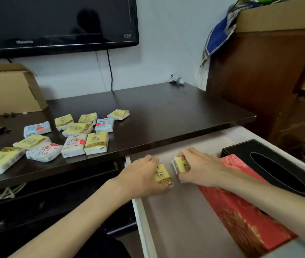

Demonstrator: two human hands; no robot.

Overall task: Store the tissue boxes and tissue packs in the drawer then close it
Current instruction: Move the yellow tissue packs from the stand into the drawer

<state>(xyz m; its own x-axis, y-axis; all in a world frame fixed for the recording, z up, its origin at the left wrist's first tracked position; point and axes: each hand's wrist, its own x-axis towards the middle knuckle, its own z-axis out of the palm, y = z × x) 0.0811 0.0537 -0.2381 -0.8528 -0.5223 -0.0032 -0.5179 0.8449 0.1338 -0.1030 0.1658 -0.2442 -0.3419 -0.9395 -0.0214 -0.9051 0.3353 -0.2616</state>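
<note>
The white drawer stands pulled out below the dark table's front edge. Inside it, along the right side, lie a red tissue box and a black tissue box. My left hand is shut on a yellow tissue pack at the drawer's back left. Right beside it, my right hand is shut on another yellow tissue pack. Both packs are low over the drawer floor. Several yellow, blue and white tissue packs lie scattered on the dark table.
A cardboard box sits at the table's back left under a black TV. A brown cabinet with a cardboard box on top stands to the right. A small white object lies at the table's back.
</note>
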